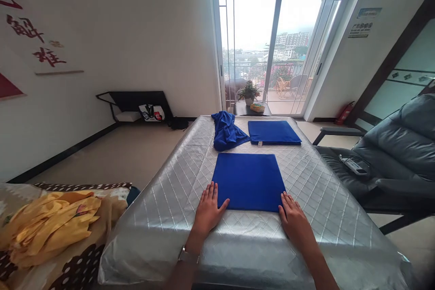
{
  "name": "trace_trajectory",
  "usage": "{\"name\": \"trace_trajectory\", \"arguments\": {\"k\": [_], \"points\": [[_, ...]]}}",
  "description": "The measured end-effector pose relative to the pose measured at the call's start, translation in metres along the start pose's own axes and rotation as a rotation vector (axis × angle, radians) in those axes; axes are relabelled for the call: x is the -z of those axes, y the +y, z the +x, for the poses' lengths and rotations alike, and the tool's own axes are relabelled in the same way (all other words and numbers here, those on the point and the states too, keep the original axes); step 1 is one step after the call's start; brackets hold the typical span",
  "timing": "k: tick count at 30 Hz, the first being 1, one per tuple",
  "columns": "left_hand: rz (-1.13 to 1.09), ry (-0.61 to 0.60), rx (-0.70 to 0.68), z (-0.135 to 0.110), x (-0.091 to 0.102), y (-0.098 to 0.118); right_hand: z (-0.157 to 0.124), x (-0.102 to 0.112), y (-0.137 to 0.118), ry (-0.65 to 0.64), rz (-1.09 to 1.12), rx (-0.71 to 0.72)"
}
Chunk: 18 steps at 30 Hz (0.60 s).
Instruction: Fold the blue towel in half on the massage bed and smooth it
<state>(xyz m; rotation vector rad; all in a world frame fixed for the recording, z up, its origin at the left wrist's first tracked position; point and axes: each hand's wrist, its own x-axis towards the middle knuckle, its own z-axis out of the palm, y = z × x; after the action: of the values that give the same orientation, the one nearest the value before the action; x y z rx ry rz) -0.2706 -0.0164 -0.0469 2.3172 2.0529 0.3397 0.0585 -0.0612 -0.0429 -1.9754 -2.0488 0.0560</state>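
A flat, squarish piece of folded blue cloth [249, 181] lies in front of me on the silver quilted table cover [173, 199]. My left hand [209, 208] rests flat at its near left corner, thumb spread over the lower edge. At the near right corner, my right hand [292, 213] lies flat with its fingertips against the edge. Both hands are open and grip nothing. Farther back sit a neatly folded blue stack [274, 132] with a small white tag and, left of it, a crumpled blue cloth [227, 131].
On the right stands a dark leather armchair [397, 154] with a white power strip [353, 165] on its seat. Yellow cloth [57, 222] is heaped at the lower left. Beyond the table, a small stand [241, 109] holds a potted plant [249, 93] and a tissue pack [257, 108].
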Motion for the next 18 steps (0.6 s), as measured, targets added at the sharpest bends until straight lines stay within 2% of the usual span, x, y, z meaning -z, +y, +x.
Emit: {"name": "trace_trajectory", "arguments": {"k": [6, 9, 12, 16, 18], "points": [[0.071, 0.003, 0.015, 0.0, -0.003, -0.007, -0.002, -0.004, 0.001, 0.044, 0.059, 0.011], [0.082, 0.043, 0.015, 0.001, -0.002, 0.009, -0.003, -0.005, 0.0, 0.049, 0.079, 0.012], [0.036, 0.059, -0.127, 0.007, 0.001, 0.055, -0.002, -0.006, 0.0, 0.029, 0.076, 0.006], [-0.057, 0.03, -0.533, 0.021, 0.002, 0.139, -0.001, -0.01, 0.002, -0.005, 0.011, 0.011], [-0.072, 0.013, -0.644, 0.028, -0.001, 0.169, -0.001, -0.013, 0.003, -0.003, -0.025, 0.029]]}}
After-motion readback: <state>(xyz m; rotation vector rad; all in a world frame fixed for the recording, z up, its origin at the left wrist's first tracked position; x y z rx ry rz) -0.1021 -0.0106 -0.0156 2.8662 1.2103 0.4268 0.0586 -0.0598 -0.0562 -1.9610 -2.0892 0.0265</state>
